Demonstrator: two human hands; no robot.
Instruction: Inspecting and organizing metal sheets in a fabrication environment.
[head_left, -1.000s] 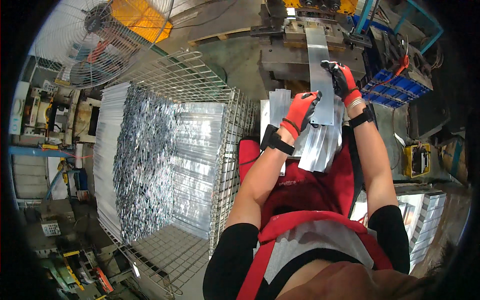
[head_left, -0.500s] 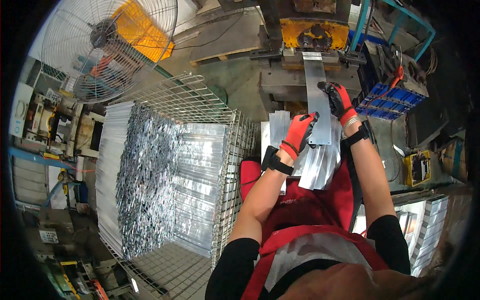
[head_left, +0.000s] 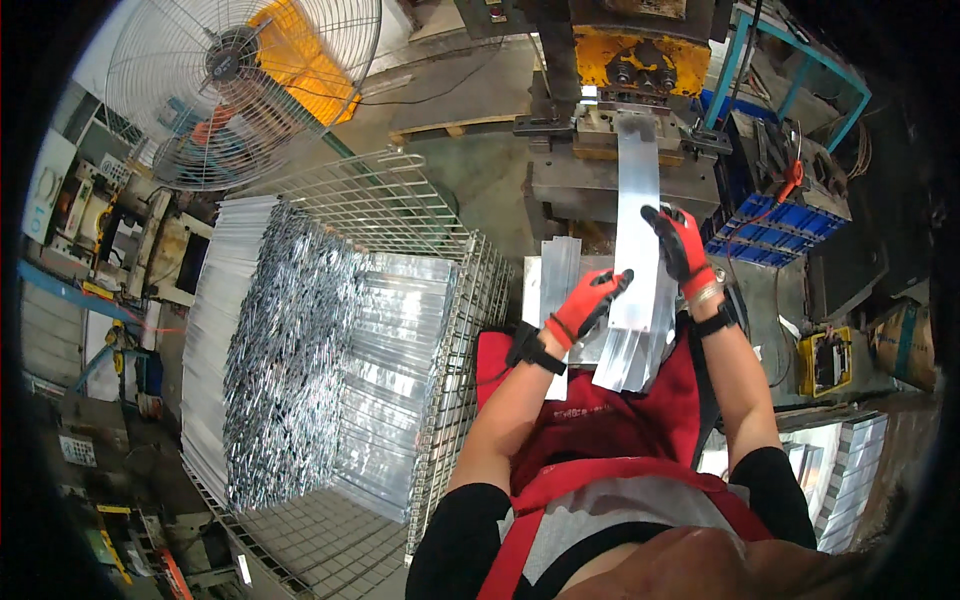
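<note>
- Nearest my view is the red apron (head_left: 600,440), with loose strips (head_left: 628,365) fanned out just beyond it, below the hands.
- My left hand (head_left: 590,298) is closed on the metal strip (head_left: 638,185) by its left edge, thumb on top; the fingers beneath are hidden from me.
- My right hand (head_left: 683,245) pinches the right edge farther along, thumb over the face — I can't tell how its fingers sit underneath.
- The relation I mind: the strip's long axis runs straight away from the body, near end by the left hand, far end over the die block (head_left: 595,128). The right hand is nearer the die, and most of the strip lies ahead of both grips.
- Beyond stands the yellow-fronted press (head_left: 590,60) — whether the far end touches the block, I can't tell.
</note>
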